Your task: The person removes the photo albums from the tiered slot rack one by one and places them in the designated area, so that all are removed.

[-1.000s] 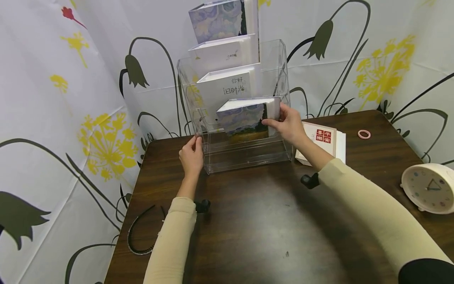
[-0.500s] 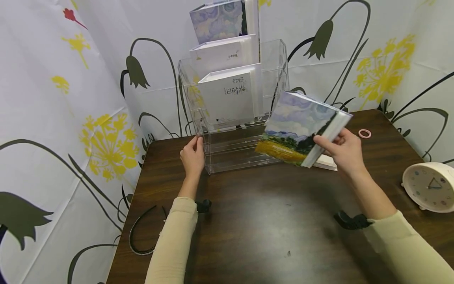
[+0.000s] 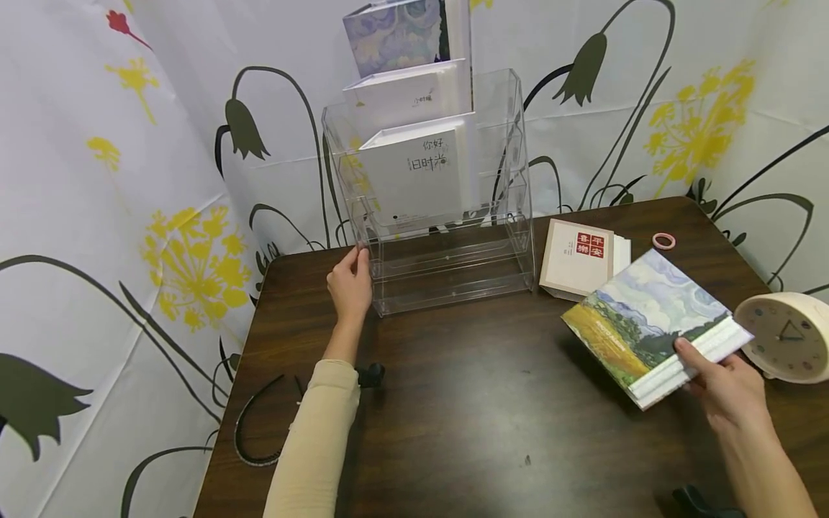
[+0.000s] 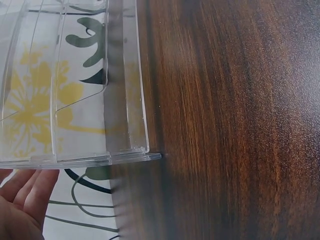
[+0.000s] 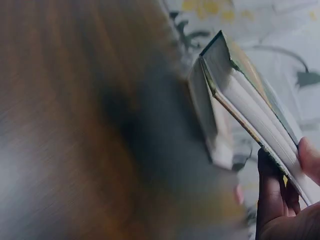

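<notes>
My right hand (image 3: 732,392) grips a hardcover book (image 3: 648,316) by its white spine side, thumb on the painted landscape cover. The book is tilted above the table's right side; in the right wrist view its page edges face the camera. My left hand (image 3: 350,284) touches the left side of a clear acrylic book rack (image 3: 453,291). In the left wrist view the fingers (image 4: 37,195) lie straight against the outside of the side panel. A white book with Chinese lettering (image 3: 421,180) stands in the rack, with a pale book (image 3: 404,101) and a painted-cover book (image 3: 398,39) above.
A cream book with a red square print (image 3: 576,255) lies right of the rack. Farther right are a pink ring (image 3: 663,241) and a white alarm clock (image 3: 780,337). A black headband (image 3: 242,435) lies at the front left of the dark wood table (image 3: 466,417).
My right hand has drawn the landscape book out of the rack's lower front part and carried it right and toward me. The left hand stays at the rack's side.
</notes>
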A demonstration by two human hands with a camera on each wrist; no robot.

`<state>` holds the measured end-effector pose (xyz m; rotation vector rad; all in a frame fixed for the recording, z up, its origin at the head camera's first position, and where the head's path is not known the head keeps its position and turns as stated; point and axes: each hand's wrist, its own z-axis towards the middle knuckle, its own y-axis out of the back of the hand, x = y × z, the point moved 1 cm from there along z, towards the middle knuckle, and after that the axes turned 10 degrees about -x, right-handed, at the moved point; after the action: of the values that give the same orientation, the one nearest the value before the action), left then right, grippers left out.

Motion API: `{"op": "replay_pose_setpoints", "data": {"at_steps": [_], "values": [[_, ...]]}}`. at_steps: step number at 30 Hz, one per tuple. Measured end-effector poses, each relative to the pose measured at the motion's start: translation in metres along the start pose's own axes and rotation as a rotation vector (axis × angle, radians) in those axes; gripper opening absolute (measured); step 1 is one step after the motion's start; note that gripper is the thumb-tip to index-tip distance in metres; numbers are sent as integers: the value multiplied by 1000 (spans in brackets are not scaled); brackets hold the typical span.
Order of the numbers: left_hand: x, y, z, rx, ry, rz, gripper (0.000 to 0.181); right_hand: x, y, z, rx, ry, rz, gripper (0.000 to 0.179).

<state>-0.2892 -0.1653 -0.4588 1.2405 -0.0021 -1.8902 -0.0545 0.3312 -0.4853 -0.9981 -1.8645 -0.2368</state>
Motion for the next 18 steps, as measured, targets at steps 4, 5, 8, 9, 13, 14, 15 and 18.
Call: {"op": "replay_pose_setpoints", "data": {"at_steps": [4,5,8,9,13,14,15,18], "values": [[-1,0,0,-6,0,3,29,-12,25,5,-79,-65,26,19],[-1,0,0,-7,0,3,29,-14,30,6,-95,-79,19,20],[-1,2,1,-7,0,5,28,-18,40,11,-135,-100,-52,21],[-2,2,1,-6,2,6,28,-19,43,12,-150,-106,-79,21],[-4,2,1,0,0,5,29,-18,48,15,-185,-123,-161,22],[-5,1,1,2,0,3,29,-18,48,15,-189,-125,-172,22],[-5,1,1,3,0,3,29,-18,48,15,-187,-122,-180,22],[-5,2,1,0,-1,2,28,-18,48,17,-182,-121,-206,22]]}}
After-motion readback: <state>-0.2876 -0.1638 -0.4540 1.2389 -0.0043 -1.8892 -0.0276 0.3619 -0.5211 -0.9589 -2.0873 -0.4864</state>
